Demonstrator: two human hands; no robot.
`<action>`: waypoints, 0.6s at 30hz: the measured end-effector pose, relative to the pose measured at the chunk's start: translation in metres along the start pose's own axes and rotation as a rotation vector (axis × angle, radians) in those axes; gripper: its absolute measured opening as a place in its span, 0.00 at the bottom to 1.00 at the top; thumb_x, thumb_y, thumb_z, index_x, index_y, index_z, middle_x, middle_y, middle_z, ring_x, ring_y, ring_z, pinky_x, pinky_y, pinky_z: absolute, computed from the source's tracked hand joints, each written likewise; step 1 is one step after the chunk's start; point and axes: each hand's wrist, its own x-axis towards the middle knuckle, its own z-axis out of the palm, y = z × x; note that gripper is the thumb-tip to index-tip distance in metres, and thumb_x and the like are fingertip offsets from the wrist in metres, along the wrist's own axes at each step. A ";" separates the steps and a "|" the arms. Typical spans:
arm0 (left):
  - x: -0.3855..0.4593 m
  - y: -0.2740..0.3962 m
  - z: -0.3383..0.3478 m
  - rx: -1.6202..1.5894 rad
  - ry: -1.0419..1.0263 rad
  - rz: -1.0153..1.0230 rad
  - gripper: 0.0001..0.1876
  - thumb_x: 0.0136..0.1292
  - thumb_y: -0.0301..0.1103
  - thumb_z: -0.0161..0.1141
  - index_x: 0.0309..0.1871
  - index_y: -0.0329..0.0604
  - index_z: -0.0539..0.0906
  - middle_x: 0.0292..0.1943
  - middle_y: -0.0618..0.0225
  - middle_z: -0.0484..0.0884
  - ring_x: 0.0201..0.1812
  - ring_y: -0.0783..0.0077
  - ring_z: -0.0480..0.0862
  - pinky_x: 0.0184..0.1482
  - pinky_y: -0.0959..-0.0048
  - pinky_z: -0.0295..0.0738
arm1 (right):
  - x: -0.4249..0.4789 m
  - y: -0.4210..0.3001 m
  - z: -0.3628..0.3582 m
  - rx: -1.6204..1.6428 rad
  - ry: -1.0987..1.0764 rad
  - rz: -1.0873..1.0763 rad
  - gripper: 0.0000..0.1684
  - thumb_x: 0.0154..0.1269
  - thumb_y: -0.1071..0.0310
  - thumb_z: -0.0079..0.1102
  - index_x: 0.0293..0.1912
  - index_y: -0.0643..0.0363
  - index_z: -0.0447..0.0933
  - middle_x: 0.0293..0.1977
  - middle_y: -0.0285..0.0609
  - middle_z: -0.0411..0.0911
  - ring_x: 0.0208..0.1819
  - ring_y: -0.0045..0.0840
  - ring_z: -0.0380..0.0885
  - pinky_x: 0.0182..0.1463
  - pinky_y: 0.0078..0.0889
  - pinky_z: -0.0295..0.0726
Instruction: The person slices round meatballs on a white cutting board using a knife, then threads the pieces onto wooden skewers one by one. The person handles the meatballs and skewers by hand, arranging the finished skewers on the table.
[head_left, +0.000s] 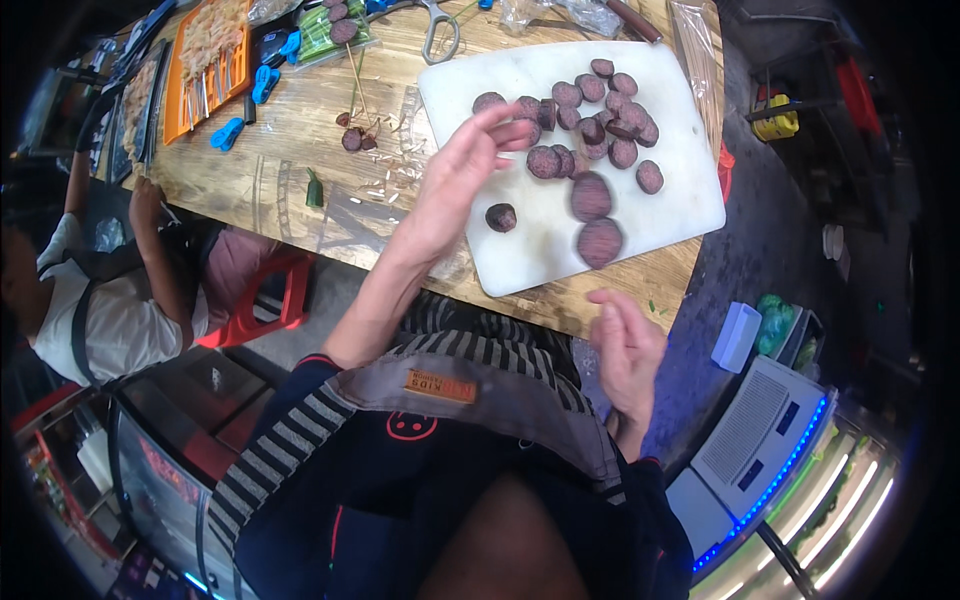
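My left hand (476, 154) hovers over the left part of a white cutting board (517, 262), fingers apart and holding nothing. My right hand (628, 341) is closed near the table's front edge. In line with its fingertips, two blurred purple root slices (600, 244) stand above the board, one behind the other, apparently on a thin skewer whose stick I cannot make out. Many more purple slices (634, 116) lie loose on the board, some overlapping. A single dark end piece (501, 217) lies nearer the board's left edge.
A bag of wooden skewers (694, 67) lies right of the board. Grey-handled scissors (441, 34), a skewer with purple slices (343, 31), blue clips (227, 133) and an orange tray (171, 112) of skewered food are on the table. A person (112, 315) sits at left.
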 end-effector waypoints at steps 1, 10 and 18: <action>-0.004 -0.001 -0.011 0.289 -0.075 0.036 0.22 0.67 0.43 0.47 0.58 0.38 0.70 0.54 0.55 0.73 0.55 0.65 0.73 0.57 0.68 0.67 | -0.005 0.003 -0.008 0.008 0.044 0.061 0.09 0.66 0.74 0.47 0.43 0.64 0.75 0.13 0.34 0.64 0.14 0.14 0.63 0.19 0.20 0.61; -0.017 -0.030 -0.027 1.011 -0.396 0.166 0.14 0.50 0.21 0.62 0.43 0.37 0.79 0.42 0.61 0.77 0.40 0.66 0.78 0.47 0.70 0.74 | -0.021 0.011 -0.003 0.180 -0.027 0.103 0.12 0.70 0.70 0.43 0.42 0.70 0.72 0.15 0.29 0.60 0.15 0.10 0.57 0.20 0.15 0.57; -0.012 -0.037 -0.010 0.182 -0.011 -0.103 0.13 0.57 0.27 0.61 0.46 0.38 0.77 0.52 0.62 0.74 0.46 0.71 0.76 0.51 0.73 0.71 | -0.031 0.011 -0.004 0.385 -0.084 0.231 0.12 0.70 0.70 0.44 0.42 0.70 0.73 0.15 0.29 0.61 0.16 0.10 0.58 0.21 0.16 0.59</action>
